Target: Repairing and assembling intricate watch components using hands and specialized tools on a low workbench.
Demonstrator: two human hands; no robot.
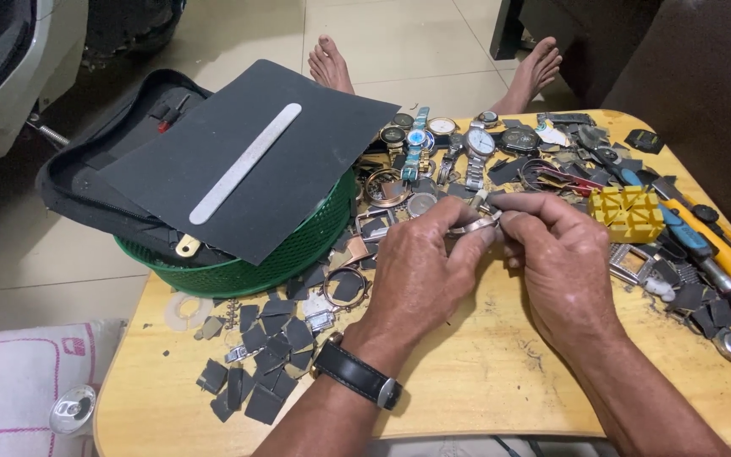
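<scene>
- The left hand (420,271) and right hand (564,267) meet over the middle of the wooden table (467,389), fingertips pressed together.
- Between them sits a small metal watch part (477,223), silver and curved; what exactly it is cannot be told.
- The left grip is closed down tight: thumb and forefinger pinch the near end of the part.
- The right grip is likewise nearly shut, with the fingers curled and the tips touching the part's other end.
- A black-strapped wristwatch (357,377) sits on the left wrist.
- Relative to the watch part, a green basket (289,254) stands to the left, carrying a dark sheet (298,178) with a long pale strip (245,162) lying on it and a black zip case (86,190) under it.
- Beyond the part lies a cluster of wristwatches (450,140).
- To the right of the part is a yellow slotted block (628,211), with screwdrivers (712,254) further right.
- Nearer left of the part, dark grey scraps (268,355) are scattered on the table.
</scene>
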